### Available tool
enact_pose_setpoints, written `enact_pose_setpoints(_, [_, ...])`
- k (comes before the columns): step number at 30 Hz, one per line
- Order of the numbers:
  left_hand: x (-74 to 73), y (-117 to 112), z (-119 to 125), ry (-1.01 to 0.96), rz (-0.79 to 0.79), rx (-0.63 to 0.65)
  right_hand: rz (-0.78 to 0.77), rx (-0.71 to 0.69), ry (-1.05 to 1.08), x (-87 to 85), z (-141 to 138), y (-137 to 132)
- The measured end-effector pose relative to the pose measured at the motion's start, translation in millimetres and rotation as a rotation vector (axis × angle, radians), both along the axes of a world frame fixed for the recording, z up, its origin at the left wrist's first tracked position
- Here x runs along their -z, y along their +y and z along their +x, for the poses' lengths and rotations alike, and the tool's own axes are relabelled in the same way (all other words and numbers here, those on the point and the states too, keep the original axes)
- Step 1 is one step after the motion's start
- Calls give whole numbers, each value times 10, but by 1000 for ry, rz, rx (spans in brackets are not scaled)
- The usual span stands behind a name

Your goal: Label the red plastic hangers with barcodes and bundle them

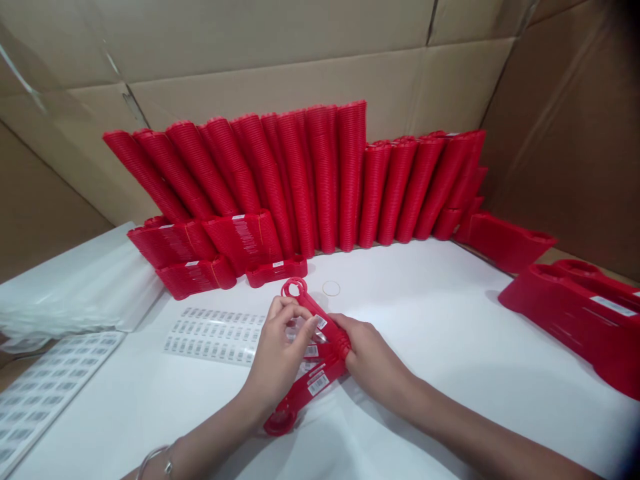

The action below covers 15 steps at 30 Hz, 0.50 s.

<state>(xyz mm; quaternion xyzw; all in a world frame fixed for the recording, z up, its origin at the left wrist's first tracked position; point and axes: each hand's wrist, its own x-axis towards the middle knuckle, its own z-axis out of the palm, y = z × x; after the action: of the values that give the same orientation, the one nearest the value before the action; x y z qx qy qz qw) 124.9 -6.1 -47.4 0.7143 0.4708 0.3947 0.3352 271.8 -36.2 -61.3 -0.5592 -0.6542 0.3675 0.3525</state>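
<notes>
My right hand (367, 350) is closed around the gathered right end of a fanned bunch of red plastic pieces (295, 395), which have ring-shaped ends. Several of these pieces carry white barcode labels (318, 383). Over the upper piece, my left hand (280, 343) is closed, thumb and forefinger pinched at the edge of a barcode sticker (321, 323) on the red surface. My left fingers partly hide the middle of the fan. Under and beside my left hand lies a sheet of barcode stickers (215, 337).
Tall stacks of red pieces (325, 180) line the cardboard wall (280, 73). Shorter banded bundles (245, 240) stand in front of them. More red bundles (565, 313) are at right. A rubber band (331, 289) lies mid-table. Clear plastic bags (75, 280) and another sticker sheet (50, 393) are at left.
</notes>
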Motion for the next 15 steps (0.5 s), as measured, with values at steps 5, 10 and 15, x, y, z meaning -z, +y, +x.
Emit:
enact_pose_setpoints(5, [29,5,4,20,-3,-13,-4,5,-1,-5,-4,14])
enact_pose_setpoints(10, [41,14,12,94,58,-9,-6,3,4,13,7,10])
enact_pose_setpoints(15, [64,43,12,267,217,2,18,6,-8,2,1,6])
